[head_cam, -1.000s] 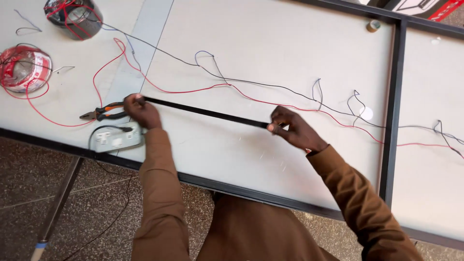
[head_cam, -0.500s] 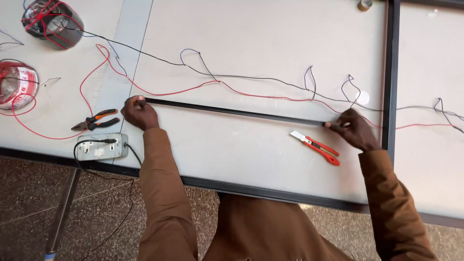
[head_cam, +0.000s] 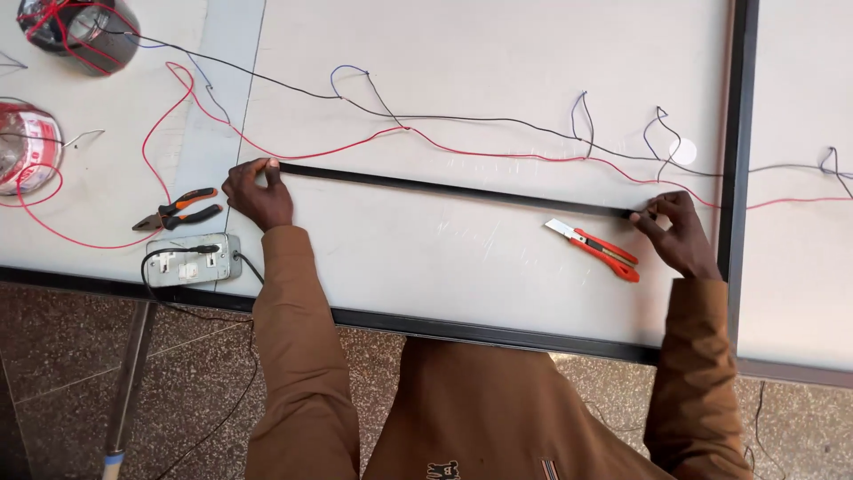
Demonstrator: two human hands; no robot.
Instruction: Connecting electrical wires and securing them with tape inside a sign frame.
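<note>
A long thin black strip (head_cam: pixel 453 188) lies stretched flat across the white panel (head_cam: pixel 498 98). My left hand (head_cam: pixel 258 191) pinches its left end near the panel's pale seam. My right hand (head_cam: pixel 680 233) pinches its right end, close to the dark frame bar (head_cam: pixel 737 160). An orange utility knife (head_cam: pixel 595 247) lies on the panel just left of my right hand. Orange-handled pliers (head_cam: pixel 178 207) rest left of my left hand. Red and black wires (head_cam: pixel 498 153) run loosely above the strip.
A grey socket box (head_cam: pixel 191 260) with a black cable sits at the near edge, below the pliers. Two wire spools, one dark (head_cam: pixel 75 31) and one red (head_cam: pixel 22 147), stand at the far left. A tiled floor (head_cam: pixel 71 373) lies below the table edge.
My right hand slid right along the strip to its far end, and the strip now lies stretched out. The utility knife came into view. My left hand stayed on the left end.
</note>
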